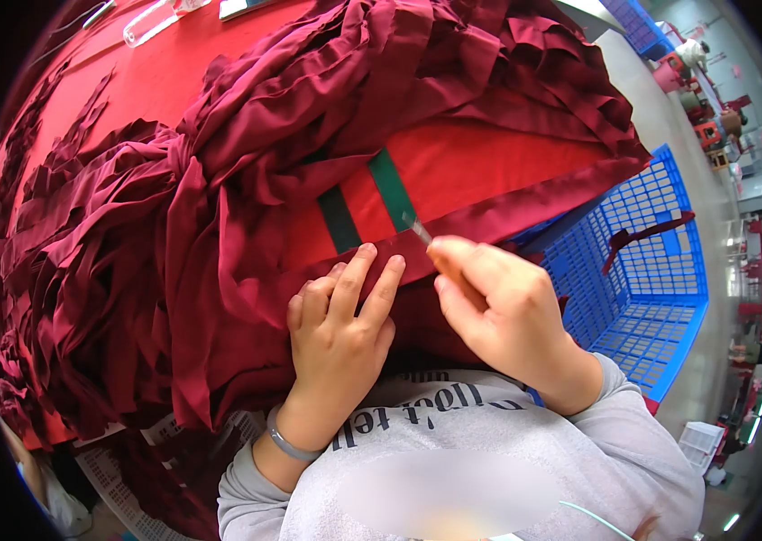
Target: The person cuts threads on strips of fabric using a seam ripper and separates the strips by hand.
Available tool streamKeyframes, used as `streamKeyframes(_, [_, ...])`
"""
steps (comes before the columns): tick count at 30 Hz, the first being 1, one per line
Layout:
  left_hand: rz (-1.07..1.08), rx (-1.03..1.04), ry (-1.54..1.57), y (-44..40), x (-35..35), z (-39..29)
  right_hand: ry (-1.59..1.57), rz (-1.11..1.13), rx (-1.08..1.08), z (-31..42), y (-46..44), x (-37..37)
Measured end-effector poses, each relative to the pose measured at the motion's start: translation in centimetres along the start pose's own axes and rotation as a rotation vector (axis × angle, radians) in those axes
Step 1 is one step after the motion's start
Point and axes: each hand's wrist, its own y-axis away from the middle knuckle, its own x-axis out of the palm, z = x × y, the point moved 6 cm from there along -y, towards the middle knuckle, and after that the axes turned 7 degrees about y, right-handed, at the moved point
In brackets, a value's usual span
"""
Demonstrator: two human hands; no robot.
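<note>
soft, light and likely slippery, a maroon cloth strip lies beneath the worker's hands, best pinned flat along its edge. the left hand rests palm down on it, fingers slightly spread, gripping nothing; the right hand, wrist angled inward, pinches a slim metal-tipped tool, stiff and best held behind the tip. just beyond are green bands on a red surface, then heaped maroon cloth.
</note>
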Motion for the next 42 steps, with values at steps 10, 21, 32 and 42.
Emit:
streamKeyframes(10, [-0.016, -0.001, 0.113, 0.4, -0.3, 0.4, 0.082, 0.095, -0.138, -0.2, -3.6, 4.0])
streamKeyframes(21, [-0.041, -0.102, 0.091, -1.6, -2.0, -0.1, -0.345, 0.111, -0.021, -0.1, -1.6, 2.7])
streamKeyframes(32, [0.001, -0.277, 0.666, -1.6, -3.7, -0.6, -0.471, -0.003, -0.003, -0.2, 0.0, -1.1])
streamKeyframes(42, [0.000, -0.128, 0.506, -1.3, -4.3, -1.8, -0.382, 0.017, -0.025, 1.4, 0.7, -1.2])
